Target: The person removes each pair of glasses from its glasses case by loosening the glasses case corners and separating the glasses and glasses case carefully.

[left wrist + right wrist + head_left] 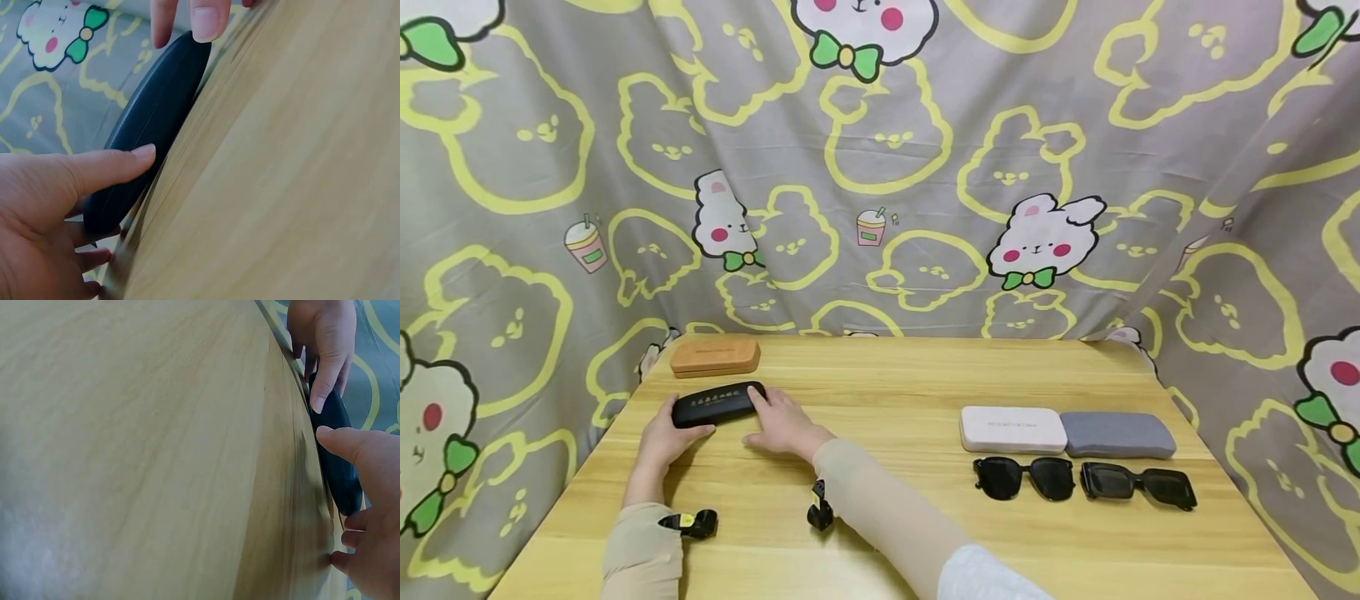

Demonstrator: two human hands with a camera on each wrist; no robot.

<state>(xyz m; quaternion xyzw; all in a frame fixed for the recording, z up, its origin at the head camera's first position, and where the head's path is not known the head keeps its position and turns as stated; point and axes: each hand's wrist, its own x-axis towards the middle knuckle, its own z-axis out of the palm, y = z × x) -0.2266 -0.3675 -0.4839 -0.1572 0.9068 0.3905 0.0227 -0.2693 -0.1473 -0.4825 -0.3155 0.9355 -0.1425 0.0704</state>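
While left fingers (94,258) grip the smooth, rounded black case (711,407), right fingers (759,402) touch it.

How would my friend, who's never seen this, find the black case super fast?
On the wooden table, go to the far left corner, where a brown case lies. Just in front of it, between the left hand and the right hand, is the black case, long with rounded ends. Unlike that case, the white case and the blue-grey case, it is black with gold lettering.
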